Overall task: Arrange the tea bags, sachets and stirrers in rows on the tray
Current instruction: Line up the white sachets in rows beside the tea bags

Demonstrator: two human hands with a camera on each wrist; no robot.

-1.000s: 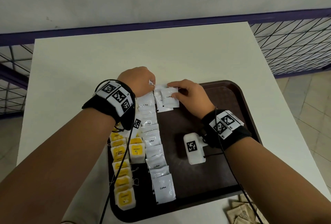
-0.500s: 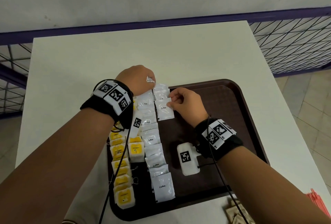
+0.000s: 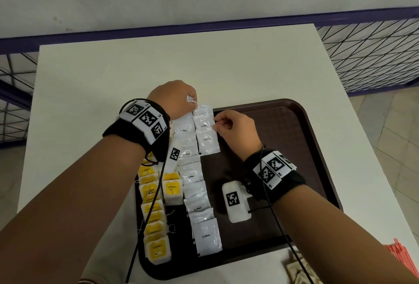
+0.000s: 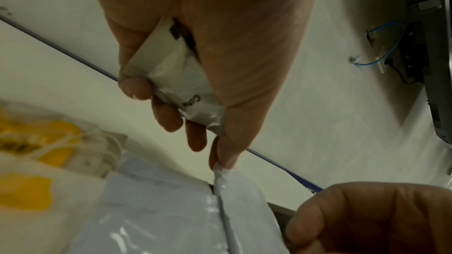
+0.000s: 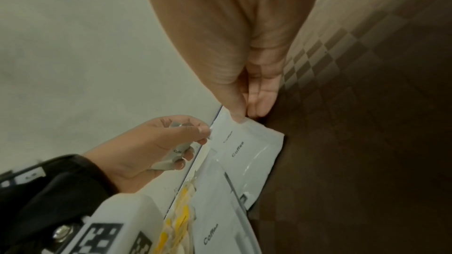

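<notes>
At the far left corner of the tray [image 3: 317,138], both hands work on the coffee sachets [image 3: 195,193]. From the head view, the left hand [image 3: 174,98] looks only like a closed fist with a bit of white at the thumb. The left wrist view shows more: the fingers are curled around a spare sachet [image 4: 181,84] kept in the palm, while the thumb and forefinger pinch the corner of the far sachet [image 3: 202,110] of the short row. The right wrist view shows the right hand [image 5: 242,88] with thumb and fingers closed on the edge of the next sachet [image 5: 247,144]; in the head view this pinch is partly hidden by the knuckles.

The sachets are white, glossy, with the word "Coffee" in small black print. They lie overlapped in 1 long row down the tray, and a short row of 3 starts beside it. Yellow tea bags [image 3: 154,215] make rows at the left edge. Red stirrers [image 3: 401,254] and brown sachets [image 3: 299,270] lie on the table [image 3: 136,68], off the tray.
</notes>
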